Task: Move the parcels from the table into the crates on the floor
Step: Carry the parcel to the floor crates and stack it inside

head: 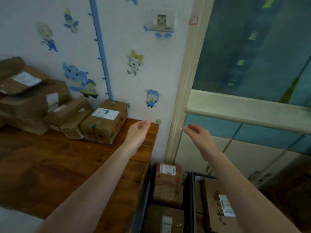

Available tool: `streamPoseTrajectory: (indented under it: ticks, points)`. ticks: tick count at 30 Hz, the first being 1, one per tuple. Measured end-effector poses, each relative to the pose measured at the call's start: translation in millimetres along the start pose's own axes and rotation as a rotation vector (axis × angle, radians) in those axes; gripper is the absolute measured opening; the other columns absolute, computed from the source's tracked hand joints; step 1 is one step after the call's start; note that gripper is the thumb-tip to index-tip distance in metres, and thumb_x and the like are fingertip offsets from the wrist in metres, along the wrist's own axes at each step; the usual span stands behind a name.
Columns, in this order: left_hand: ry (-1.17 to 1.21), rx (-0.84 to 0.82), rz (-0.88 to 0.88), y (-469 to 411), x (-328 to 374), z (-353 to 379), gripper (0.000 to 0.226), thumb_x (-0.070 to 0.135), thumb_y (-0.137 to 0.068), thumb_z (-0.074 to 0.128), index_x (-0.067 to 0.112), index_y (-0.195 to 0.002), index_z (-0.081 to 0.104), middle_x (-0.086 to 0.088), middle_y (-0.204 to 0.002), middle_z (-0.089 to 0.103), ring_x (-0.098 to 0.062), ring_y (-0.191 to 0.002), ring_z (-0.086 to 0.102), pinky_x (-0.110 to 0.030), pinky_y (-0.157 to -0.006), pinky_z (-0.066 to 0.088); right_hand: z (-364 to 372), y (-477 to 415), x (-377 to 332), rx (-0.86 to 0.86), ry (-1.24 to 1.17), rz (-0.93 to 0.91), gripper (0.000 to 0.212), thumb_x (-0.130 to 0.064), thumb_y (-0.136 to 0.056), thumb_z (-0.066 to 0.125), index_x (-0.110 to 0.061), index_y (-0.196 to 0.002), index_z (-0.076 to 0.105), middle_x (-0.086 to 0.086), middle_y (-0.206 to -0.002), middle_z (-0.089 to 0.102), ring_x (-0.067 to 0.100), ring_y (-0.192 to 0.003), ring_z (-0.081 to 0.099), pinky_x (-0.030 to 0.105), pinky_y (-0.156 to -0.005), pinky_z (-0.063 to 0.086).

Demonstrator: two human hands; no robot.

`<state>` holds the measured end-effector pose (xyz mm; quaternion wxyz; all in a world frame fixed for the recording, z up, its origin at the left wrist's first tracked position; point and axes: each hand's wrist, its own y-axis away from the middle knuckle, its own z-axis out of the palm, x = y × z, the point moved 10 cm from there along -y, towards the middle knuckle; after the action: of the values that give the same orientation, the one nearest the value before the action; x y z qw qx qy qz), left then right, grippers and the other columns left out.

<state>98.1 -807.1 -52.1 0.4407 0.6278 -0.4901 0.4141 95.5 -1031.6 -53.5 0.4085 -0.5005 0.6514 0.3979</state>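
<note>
**Both hands empty, raised betw. table and crates**

Left hand (138, 130) and right hand (196, 132) are both up at about the same height, palms turned toward each other. Fingers are loosely curled and hold nothing. The left hand hangs over the far right corner of the wooden table (50, 165). The right hand is off the table, in front of the pale door frame (181, 98), above the crates.

Parcels on table: a brown pile (30, 101) sits at the far left against the wall, several boxes stacked at mixed angles. The nearest parcel (104, 125) lies flat at the pile's right edge, just left of the left hand and not touched by it. Its white label faces up and its long axis runs away from the person toward the wall, angled a bit right.

On the floor, right of the table, is the left crate (143, 199), w/ black walls. Inside it are two parcels. The far parcel (168, 184) has its long axis running near-to-far, label on top at the wall end. The near parcel (165, 217) is partly cut off by the frame's bottom edge.

The right crate (193, 199) stands just beside it and holds a large box (217, 207). That box's long axis also runs near-to-far, w/ dark writing and a white label along its top.

The wall (151, 73) carries cartoon stickers.
</note>
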Motion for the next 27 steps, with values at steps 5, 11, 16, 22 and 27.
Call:
streamPoseTrajectory:
  ticks: [5, 11, 16, 22, 27]
  points:
    - [-0.01, 0.044, -0.029, -10.2, -18.9, -80.6, 0.048, 0.042, -0.099, 0.041, 0.012, -0.136, 0.048, -0.005, -0.137, 0.051, -0.02, -0.124, 0.047, -0.025, -0.091, 0.033, 74.2, 4.3, -33.2, -0.033, -0.036, -0.011, 0.054, -0.028, -0.091, 0.061, -0.004, -0.137, 0.046, 0.009, -0.136, 0.052, 0.018, -0.122, 0.049, 0.021, -0.092, 0.034]
    - [-0.079, 0.061, -0.021, -32.2, -41.7, -175.0, 0.049, 0.04, -0.1, 0.04, 0.011, -0.139, 0.045, -0.005, -0.143, 0.045, -0.02, -0.127, 0.043, -0.023, -0.088, 0.032, 176.4, 9.8, -58.8, -0.057, -0.065, 0.011, 0.051, -0.029, -0.092, 0.061, -0.005, -0.135, 0.048, 0.006, -0.133, 0.053, 0.018, -0.119, 0.05, 0.024, -0.093, 0.037]
    - [-0.12, 0.04, -0.03, -56.5, -59.7, -219.6, 0.048, 0.041, -0.1, 0.04, 0.013, -0.139, 0.045, -0.005, -0.141, 0.047, -0.02, -0.129, 0.044, -0.024, -0.091, 0.032, 232.7, 10.1, -62.4, -0.074, -0.03, 0.055, 0.054, -0.033, -0.091, 0.061, -0.01, -0.138, 0.046, 0.006, -0.136, 0.052, 0.02, -0.123, 0.049, 0.031, -0.099, 0.04]
    - [-0.149, 0.033, -0.041, -84.6, -67.9, -236.1, 0.048, 0.04, -0.099, 0.042, 0.014, -0.139, 0.044, -0.005, -0.139, 0.05, -0.02, -0.127, 0.046, -0.027, -0.092, 0.038, 255.8, -8.8, -63.7, -0.068, 0.019, 0.06, 0.054, -0.031, -0.092, 0.059, -0.01, -0.139, 0.042, 0.006, -0.139, 0.049, 0.021, -0.127, 0.047, 0.029, -0.099, 0.04]
    - [-0.149, 0.079, -0.059, -105.6, -66.0, -245.2, 0.045, 0.037, -0.099, 0.043, 0.013, -0.137, 0.045, -0.007, -0.137, 0.05, -0.023, -0.123, 0.047, -0.034, -0.095, 0.042, 263.0, -40.5, -68.7, -0.069, 0.029, 0.06, 0.055, -0.03, -0.092, 0.06, -0.009, -0.14, 0.043, 0.007, -0.139, 0.05, 0.021, -0.126, 0.048, 0.031, -0.101, 0.04]
